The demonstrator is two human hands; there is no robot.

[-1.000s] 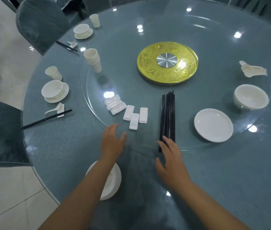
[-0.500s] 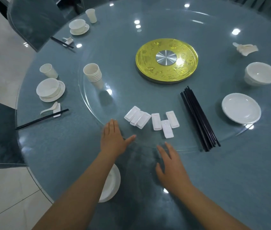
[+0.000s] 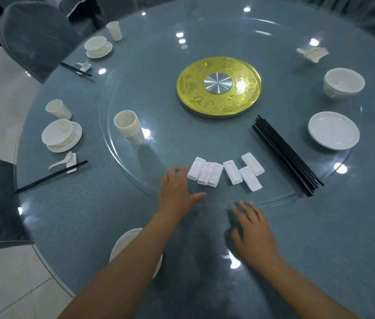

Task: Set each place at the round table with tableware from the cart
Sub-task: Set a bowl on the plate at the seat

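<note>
Both hands are being held flat over the round worktop (image 3: 90,215), fingers spread, nothing gripped. The left hand (image 3: 177,192) is being rested at the near edge of the glass turntable (image 3: 122,166), fingertips just beside the white chopstick rests (image 3: 225,172). The right hand (image 3: 253,229) is being laid palm down on the worktop, just outside the turntable rim.

Six chopstick rests are being shown in a loose row on the turntable, three touching on the left, three more to their right. A bundle of black chopsticks (image 3: 285,155) is lying to the right of them. A stack of white cups (image 3: 129,126) is standing on the turntable's left part. A white plate (image 3: 333,130), a white bowl (image 3: 344,82) and a pile of spoons (image 3: 313,54) are being carried on its right side. A gold disc (image 3: 218,86) is sitting at the centre.

Two places are being shown already set at the left, each with cup, bowl on saucer, spoon, rest and chopsticks: nearer one (image 3: 61,134), farther one (image 3: 98,46). A white plate at the near edge (image 3: 124,245) is partly hidden by the left forearm. Covered chairs (image 3: 32,38) are standing beside the worktop.
</note>
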